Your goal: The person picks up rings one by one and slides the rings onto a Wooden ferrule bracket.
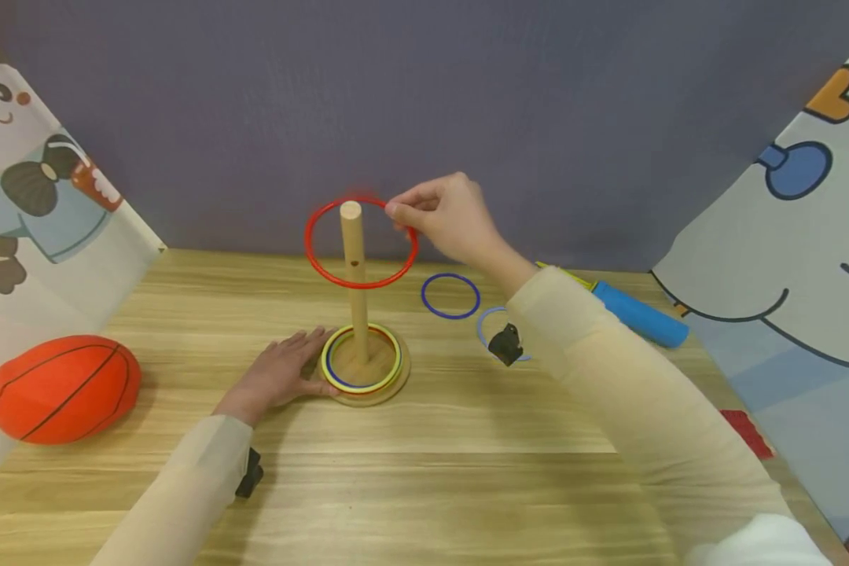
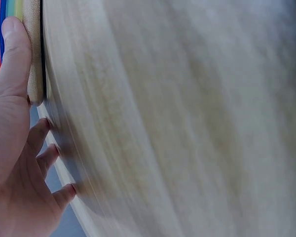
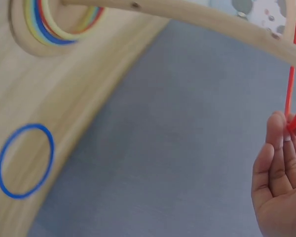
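Note:
My right hand (image 1: pixel 453 216) pinches the rim of a red ring (image 1: pixel 313 251) between thumb and fingertips. In the head view the ring's loop frames the top of an upright wooden peg (image 1: pixel 356 306), and its near side crosses in front of the peg. Around the peg's foot, yellow, blue and red rings (image 1: pixel 398 358) lie stacked on a round wooden base (image 1: pixel 405 377). My left hand (image 1: pixel 279 377) rests beside that base, fingers spread. In the left wrist view its thumb (image 2: pixel 16 59) lies along the stacked rings' edge.
Right of the base lie a dark blue ring (image 1: pixel 478 299) and a light blue ring (image 1: pixel 483 321), the latter partly behind a black wrist device (image 1: pixel 505 344). Farther right is a blue cylinder (image 1: pixel 640 314). A dented orange basketball (image 1: pixel 67 389) sits at left. A grey wall (image 1: pixel 410 94) stands behind.

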Tool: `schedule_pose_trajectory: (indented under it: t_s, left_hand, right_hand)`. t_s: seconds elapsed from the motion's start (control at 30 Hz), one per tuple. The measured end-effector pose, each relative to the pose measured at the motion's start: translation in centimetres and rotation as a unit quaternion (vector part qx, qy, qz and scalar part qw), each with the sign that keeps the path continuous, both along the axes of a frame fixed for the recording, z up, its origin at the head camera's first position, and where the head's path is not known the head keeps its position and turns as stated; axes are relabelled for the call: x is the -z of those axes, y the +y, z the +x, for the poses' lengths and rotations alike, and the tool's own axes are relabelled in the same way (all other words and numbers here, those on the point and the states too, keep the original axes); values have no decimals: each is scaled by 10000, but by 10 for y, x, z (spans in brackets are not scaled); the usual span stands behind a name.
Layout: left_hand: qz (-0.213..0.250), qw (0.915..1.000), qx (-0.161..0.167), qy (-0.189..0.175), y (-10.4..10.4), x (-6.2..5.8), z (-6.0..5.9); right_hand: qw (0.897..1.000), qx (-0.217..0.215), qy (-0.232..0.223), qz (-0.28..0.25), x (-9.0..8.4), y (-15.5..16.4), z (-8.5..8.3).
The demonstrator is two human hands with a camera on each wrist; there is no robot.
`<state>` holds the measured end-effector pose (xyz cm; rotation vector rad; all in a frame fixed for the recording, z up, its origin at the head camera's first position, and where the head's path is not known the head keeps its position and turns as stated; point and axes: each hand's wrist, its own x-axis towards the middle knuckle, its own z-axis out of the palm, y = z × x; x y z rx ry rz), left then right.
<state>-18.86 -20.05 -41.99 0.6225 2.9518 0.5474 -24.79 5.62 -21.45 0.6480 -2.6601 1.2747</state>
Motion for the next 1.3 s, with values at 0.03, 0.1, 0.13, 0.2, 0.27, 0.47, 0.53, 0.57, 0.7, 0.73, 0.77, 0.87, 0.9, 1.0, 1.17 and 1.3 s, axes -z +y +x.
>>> schedule_pose_trajectory:
  t_s: [0.03, 0.1, 0.13, 0.2, 0.27, 0.47, 0.53, 0.57, 0.7, 0.73, 0.77, 0.87, 0.9, 1.0, 1.17, 1.3]
  left_hand:
    - [1, 10000, -1, -2, 0, 0, 0]
    - [-11, 10000, 14, 18, 0, 1, -1]
    - [-8, 10000, 25, 27, 0, 0, -1]
    - [-11, 10000, 33, 42, 0, 0, -1]
    - [-47, 10000, 39, 25, 0, 0, -1]
    - [-137, 9999, 43, 87, 0, -1, 0]
    - [-142, 9998, 66, 142, -1, -1, 0]
    - [-134, 9998, 76, 153, -1, -1, 0]
    - [-95, 9998, 91, 149, 0, -2, 0]
    - [-105, 9999, 71, 110, 0, -2, 0]
    - [-120, 9999, 54, 71, 0, -2, 0]
    - [-207, 9998, 8, -15, 0, -1, -1]
    - [-240, 9997, -3, -21, 0, -1, -1]
    - [-230, 9997, -37, -70, 0, -1, -1]
    - [-112, 9999, -31, -99, 0, 0, -1]
    - [-144, 9999, -8, -93, 0, 0, -2]
  right_hand:
    - [10000, -10, 8, 22, 6, -1, 0]
    - [10000, -29, 29, 75, 18, -3, 0]
    - [10000, -32, 17, 92, 24, -4, 0]
    - [9999, -11, 8, 171, 37, -5, 1]
    - [9997, -12, -54, 254, 50, -7, 2]
    - [9994, -60, -272, 203, 90, -12, 4]
    - [9993, -85, -311, 207, 101, -13, 5]
    - [9992, -73, -308, 247, 106, -13, 5]
    - [9991, -60, -289, 319, 122, -13, 7]
    - [9991, -51, -266, 330, 126, -13, 8]
    - [9991, -22, -257, 347, 129, -13, 9]
    - [9989, 62, -291, 356, 140, -14, 11]
    - [9988, 100, -264, 395, 144, -14, 11]
    - [9982, 237, -196, 509, 154, -15, 14]
    - [9972, 312, 181, 651, 168, -14, 13]
    - [9969, 247, 340, 664, 175, -13, 11]
